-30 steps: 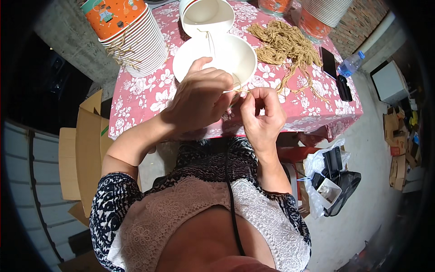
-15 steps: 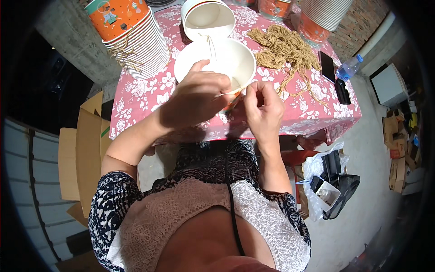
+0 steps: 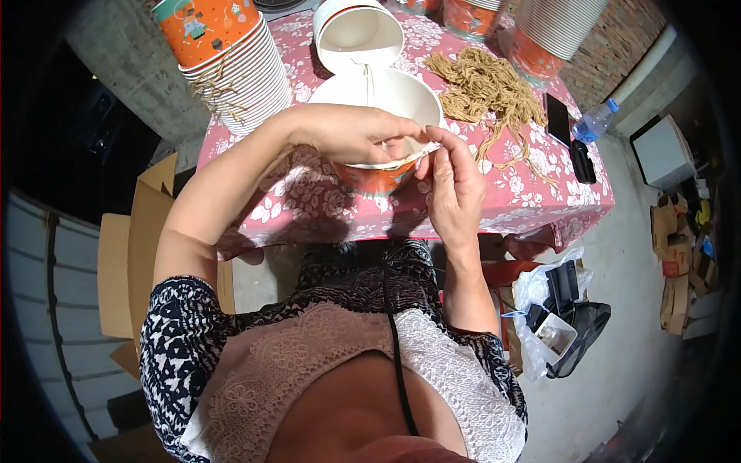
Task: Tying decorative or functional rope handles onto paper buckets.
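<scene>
A paper bucket [image 3: 374, 179], white inside and orange outside, stands tilted toward me at the table's near edge. A tan cord [image 3: 370, 81] rises from its far rim. My left hand [image 3: 359, 131] reaches across the bucket's opening, its bent fingertips just inside the rim on the right; what they grip is hidden. My right hand [image 3: 457, 176] pinches with thumb and forefinger at the outside of that rim, where a short bit of tan cord shows. The fingertips of both hands nearly meet there.
Stacked buckets [image 3: 243, 77] stand at the left, tan strands hanging off them. White-lined buckets [image 3: 359, 38] lie behind mine. At the right are a heap of tan cord [image 3: 490, 85], a phone [image 3: 557, 119], a water bottle [image 3: 594, 122] and another bucket stack [image 3: 552, 35].
My left hand has swung from the bucket's near side over its opening, fingers now inside the rim. More of the orange wall shows. My right hand stays at the rim.
</scene>
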`<state>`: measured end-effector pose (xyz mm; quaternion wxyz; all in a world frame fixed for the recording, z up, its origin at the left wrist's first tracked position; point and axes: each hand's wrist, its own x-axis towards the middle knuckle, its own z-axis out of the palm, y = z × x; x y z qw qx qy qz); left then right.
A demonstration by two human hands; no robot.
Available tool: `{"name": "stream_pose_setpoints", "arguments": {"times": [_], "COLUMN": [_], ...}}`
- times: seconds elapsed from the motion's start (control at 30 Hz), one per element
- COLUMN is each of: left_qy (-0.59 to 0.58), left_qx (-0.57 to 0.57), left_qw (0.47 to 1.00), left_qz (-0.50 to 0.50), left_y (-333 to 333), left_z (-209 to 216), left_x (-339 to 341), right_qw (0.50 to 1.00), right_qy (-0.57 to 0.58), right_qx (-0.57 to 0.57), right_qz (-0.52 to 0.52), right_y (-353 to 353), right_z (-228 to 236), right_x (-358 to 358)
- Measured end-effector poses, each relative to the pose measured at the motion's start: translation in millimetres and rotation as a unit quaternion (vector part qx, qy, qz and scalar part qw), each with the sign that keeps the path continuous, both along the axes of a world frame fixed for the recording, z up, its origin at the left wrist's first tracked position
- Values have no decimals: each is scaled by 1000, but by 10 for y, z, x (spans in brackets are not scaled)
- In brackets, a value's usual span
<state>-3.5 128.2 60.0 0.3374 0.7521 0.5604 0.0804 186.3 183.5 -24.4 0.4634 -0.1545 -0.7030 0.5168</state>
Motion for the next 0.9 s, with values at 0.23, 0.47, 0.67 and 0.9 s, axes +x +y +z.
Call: {"name": "stream_pose_setpoints", "arguments": {"times": [0.23, 0.47, 0.67, 0.9], "left_qy": [-106, -107, -66, 11], "left_qx": [64, 120, 166, 233], "left_qw": [984, 978, 976, 961], "left_qz": [132, 136, 127, 150], "left_y": [-160, -302, -255, -282], "left_z": [278, 524, 536, 597], "left_x": [-122, -38, 79, 92], "right_qw": [999, 974, 947, 950], "right_qy": [-33, 9, -7, 18], "right_qx": [39, 188, 296, 277], "right_qz": [-13, -123, -123, -145], "right_y": [52, 19, -103, -107], "right_z": [45, 218, 293, 208], "right_x": [25, -61, -189, -142]}}
